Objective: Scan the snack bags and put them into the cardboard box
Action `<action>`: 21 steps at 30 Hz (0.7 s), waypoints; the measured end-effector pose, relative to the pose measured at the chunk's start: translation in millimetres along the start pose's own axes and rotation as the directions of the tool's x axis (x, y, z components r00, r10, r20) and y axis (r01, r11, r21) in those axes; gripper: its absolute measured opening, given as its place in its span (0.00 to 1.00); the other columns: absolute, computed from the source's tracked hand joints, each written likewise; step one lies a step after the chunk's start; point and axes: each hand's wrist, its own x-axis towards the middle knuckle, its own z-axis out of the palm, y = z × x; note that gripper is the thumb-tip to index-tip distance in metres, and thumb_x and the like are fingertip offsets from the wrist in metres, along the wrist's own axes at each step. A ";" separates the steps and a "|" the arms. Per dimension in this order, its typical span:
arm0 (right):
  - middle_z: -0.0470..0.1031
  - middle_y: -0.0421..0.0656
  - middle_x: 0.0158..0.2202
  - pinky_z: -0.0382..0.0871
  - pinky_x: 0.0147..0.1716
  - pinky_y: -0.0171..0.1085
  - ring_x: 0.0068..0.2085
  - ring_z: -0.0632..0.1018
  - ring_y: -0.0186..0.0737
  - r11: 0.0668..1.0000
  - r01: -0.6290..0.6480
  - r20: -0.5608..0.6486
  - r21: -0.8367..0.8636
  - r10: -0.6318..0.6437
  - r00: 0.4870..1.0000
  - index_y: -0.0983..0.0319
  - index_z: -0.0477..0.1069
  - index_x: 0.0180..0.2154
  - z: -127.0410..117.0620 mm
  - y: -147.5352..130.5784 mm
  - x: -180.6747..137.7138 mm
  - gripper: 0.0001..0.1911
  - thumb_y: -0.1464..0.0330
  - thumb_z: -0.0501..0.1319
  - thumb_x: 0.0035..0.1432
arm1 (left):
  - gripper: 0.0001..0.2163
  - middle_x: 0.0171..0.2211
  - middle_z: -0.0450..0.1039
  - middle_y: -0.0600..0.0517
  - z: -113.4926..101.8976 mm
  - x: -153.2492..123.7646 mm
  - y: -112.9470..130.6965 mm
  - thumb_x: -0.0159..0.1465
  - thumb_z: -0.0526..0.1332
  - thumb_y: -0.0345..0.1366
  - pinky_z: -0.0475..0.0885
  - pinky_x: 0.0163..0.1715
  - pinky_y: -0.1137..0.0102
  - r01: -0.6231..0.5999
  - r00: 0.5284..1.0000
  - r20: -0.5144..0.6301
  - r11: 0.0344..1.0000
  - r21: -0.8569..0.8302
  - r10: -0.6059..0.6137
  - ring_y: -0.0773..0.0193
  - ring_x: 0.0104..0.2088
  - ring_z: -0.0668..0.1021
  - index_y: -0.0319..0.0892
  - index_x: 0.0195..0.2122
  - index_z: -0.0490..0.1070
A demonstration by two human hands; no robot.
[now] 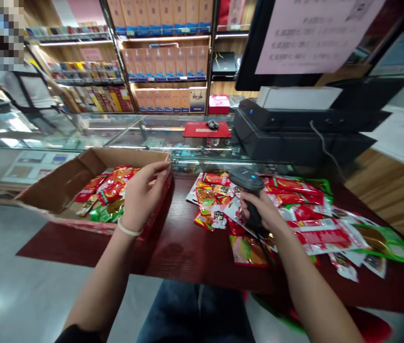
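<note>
My right hand [259, 209] is wrapped round the grip of a black barcode scanner [247, 181], held over a heap of red and green snack packets [295, 214] spread on the dark red table [184, 247]. My left hand [141, 195] hovers over an open cardboard box [59, 186] that holds more snack packets [111, 193]. Its fingers are loosely curled with thumb and fingertips apart, and nothing shows between them. A pale band circles the left wrist.
A glass display counter [145, 136] runs behind the table, with a red mouse pad and mouse [212, 125] on it. A black register with printer [295, 128] and monitor stands at the right. Shelves of boxed goods fill the back wall. Another person in an apron [26, 90] stands far left.
</note>
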 end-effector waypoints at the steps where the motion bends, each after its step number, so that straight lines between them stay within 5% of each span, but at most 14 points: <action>1: 0.66 0.34 0.20 0.58 0.15 0.29 0.16 0.66 0.28 1.000 0.007 0.001 0.004 -0.007 1.000 0.60 0.63 0.28 -4.5 -0.9 0.6 0.16 0.58 0.67 0.53 | 0.13 0.45 0.78 0.49 13.0 0.6 6.4 0.66 0.56 0.39 0.73 0.46 0.68 -0.017 0.999 0.047 0.999 -0.029 0.019 0.63 0.43 0.79 0.43 0.48 0.75; 6: 0.66 0.33 0.18 0.59 0.14 0.29 0.15 0.65 0.28 0.999 0.020 -0.067 0.028 -0.018 0.998 0.59 0.64 0.30 -27.9 -9.6 1.0 0.16 0.58 0.68 0.51 | 0.12 0.46 0.77 0.49 95.6 -1.7 18.8 0.66 0.56 0.38 0.73 0.45 0.69 -0.061 0.936 0.325 0.972 -0.228 0.135 0.63 0.43 0.79 0.43 0.48 0.73; 12: 0.66 0.34 0.18 0.57 0.12 0.29 0.15 0.64 0.28 0.996 0.092 -0.162 0.009 -0.090 0.983 0.59 0.64 0.28 -65.2 -25.9 -9.5 0.14 0.60 0.67 0.53 | 0.15 0.41 0.77 0.47 185.0 -16.2 22.0 0.62 0.60 0.43 0.72 0.42 0.66 -0.050 0.791 0.598 0.988 -0.145 0.128 0.58 0.41 0.78 0.41 0.48 0.71; 16: 0.66 0.34 0.18 0.59 0.13 0.29 0.15 0.65 0.29 0.992 0.129 -0.237 -0.009 -0.128 0.963 0.58 0.64 0.29 -89.7 -32.0 -17.3 0.14 0.59 0.67 0.52 | 0.22 0.39 0.75 0.42 213.4 -26.2 29.5 0.60 0.61 0.52 0.70 0.41 0.63 -0.162 0.686 0.722 0.986 0.034 0.088 0.52 0.40 0.77 0.38 0.45 0.70; 21: 0.65 0.34 0.19 0.61 0.14 0.30 0.16 0.64 0.29 0.985 0.174 -0.268 0.015 -0.164 0.949 0.58 0.64 0.28 -102.2 -34.2 -20.4 0.14 0.59 0.66 0.54 | 0.35 0.45 0.71 0.34 221.5 -40.5 49.1 0.56 0.61 0.59 0.69 0.43 0.59 -0.342 0.683 0.724 0.918 0.200 0.096 0.45 0.46 0.75 0.32 0.51 0.65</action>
